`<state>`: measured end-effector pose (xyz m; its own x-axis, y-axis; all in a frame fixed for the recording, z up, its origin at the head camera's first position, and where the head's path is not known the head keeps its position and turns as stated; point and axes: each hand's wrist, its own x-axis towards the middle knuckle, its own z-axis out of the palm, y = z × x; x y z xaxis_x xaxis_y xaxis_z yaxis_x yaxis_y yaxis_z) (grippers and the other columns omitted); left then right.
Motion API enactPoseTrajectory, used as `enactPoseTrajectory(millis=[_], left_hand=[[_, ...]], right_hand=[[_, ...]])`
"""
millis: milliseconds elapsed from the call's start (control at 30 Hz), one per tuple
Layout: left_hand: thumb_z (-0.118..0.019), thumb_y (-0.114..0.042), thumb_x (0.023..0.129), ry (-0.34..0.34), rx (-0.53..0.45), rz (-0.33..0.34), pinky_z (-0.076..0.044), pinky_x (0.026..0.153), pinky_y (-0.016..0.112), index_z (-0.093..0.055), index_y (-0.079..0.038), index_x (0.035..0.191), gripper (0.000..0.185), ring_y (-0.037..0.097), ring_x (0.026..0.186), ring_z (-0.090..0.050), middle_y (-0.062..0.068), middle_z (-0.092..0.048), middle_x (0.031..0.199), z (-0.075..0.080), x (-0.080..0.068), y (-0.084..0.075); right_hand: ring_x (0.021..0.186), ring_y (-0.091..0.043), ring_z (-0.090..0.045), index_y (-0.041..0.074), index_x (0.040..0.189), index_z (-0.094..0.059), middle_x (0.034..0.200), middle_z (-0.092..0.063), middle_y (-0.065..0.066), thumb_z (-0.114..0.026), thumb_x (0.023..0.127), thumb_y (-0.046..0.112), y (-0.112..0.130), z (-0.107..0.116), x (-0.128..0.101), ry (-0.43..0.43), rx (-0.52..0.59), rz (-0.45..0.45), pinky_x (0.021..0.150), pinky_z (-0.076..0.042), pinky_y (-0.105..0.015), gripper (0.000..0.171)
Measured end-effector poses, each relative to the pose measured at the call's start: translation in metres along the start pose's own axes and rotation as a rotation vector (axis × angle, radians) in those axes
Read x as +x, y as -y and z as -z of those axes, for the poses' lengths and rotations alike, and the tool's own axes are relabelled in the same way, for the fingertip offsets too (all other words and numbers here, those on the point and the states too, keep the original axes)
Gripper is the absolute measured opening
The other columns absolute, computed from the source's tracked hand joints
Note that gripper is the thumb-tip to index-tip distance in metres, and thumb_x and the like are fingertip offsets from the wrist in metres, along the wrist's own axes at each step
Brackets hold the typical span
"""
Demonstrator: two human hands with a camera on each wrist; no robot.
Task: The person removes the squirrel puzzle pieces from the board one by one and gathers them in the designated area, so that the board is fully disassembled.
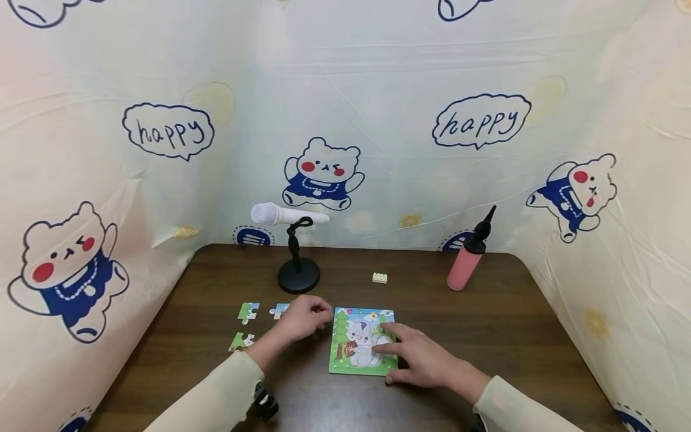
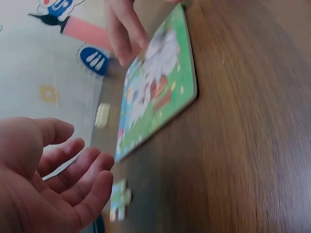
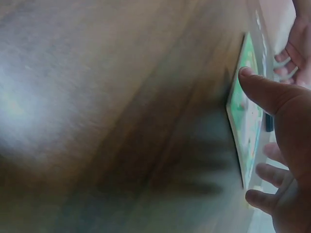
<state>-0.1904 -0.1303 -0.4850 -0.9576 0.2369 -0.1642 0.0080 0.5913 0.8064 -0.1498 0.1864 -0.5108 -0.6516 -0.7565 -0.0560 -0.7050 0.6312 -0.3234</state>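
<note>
A cat picture puzzle board (image 1: 358, 360) lies flat on the dark wooden table (image 1: 513, 324). My right hand (image 1: 399, 354) rests on its right side, fingers straight on the picture and thumb at the near edge; the right wrist view shows that hand (image 3: 286, 141) with the thumb tip on the board (image 3: 245, 116). My left hand (image 1: 313, 315) hovers at the board's upper left corner. In the left wrist view its fingers (image 2: 73, 165) are loosely curled and the palm is empty. Three loose puzzle pieces (image 1: 249, 311) (image 1: 279, 310) (image 1: 241, 341) lie to the left of the board.
A white microphone on a black stand (image 1: 296, 264) stands behind the left hand. A cream toy brick (image 1: 379, 277) lies behind the board, and a pink pump bottle (image 1: 466, 264) stands at the back right. Printed cloth walls close in the table on three sides.
</note>
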Motion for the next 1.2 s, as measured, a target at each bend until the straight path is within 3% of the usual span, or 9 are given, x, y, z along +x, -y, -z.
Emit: enactPoseTrajectory(millis=[267,467,700,1200], left_hand=[[-0.067,-0.02,0.098,0.091,0.05,-0.075,-0.051,0.074,0.034,-0.076,-0.005,0.112,0.022,0.016,0.084,-0.06,0.002,-0.07,0.099,-0.029,0.016,-0.012],[-0.067,-0.02,0.098,0.143,0.036,-0.076,-0.051,0.073,0.033,-0.077,-0.006,0.109,0.02,0.015,0.083,-0.061,0.002,-0.07,0.099,-0.043,0.019,-0.01],[-0.066,-0.018,0.098,0.154,0.018,-0.094,-0.052,0.072,0.034,-0.077,-0.004,0.112,0.023,0.016,0.082,-0.065,0.007,-0.073,0.108,-0.047,0.016,-0.012],[-0.066,-0.018,0.097,0.151,0.054,-0.112,-0.052,0.08,0.037,-0.078,-0.005,0.11,0.022,0.015,0.089,-0.061,0.004,-0.073,0.106,-0.051,0.019,-0.012]], right_hand=[[0.145,-0.031,-0.042,0.038,0.143,-0.059,0.159,-0.043,-0.012,-0.07,0.094,0.053,0.0,-0.011,-0.004,-0.038,-0.028,0.07,0.111,-0.041,-0.057,0.053],[0.147,-0.032,-0.04,0.041,0.142,-0.06,0.159,-0.044,-0.011,-0.067,0.094,0.055,0.002,-0.016,-0.002,-0.022,-0.026,0.065,0.111,-0.039,-0.059,0.05],[0.148,-0.033,-0.039,0.042,0.141,-0.06,0.159,-0.043,-0.009,-0.067,0.094,0.056,0.004,-0.014,0.0,0.013,-0.001,0.035,0.11,-0.04,-0.061,0.05],[0.147,-0.034,-0.04,0.04,0.138,-0.064,0.158,-0.045,-0.01,-0.072,0.092,0.052,0.007,-0.008,0.006,0.06,0.016,0.003,0.111,-0.042,-0.059,0.048]])
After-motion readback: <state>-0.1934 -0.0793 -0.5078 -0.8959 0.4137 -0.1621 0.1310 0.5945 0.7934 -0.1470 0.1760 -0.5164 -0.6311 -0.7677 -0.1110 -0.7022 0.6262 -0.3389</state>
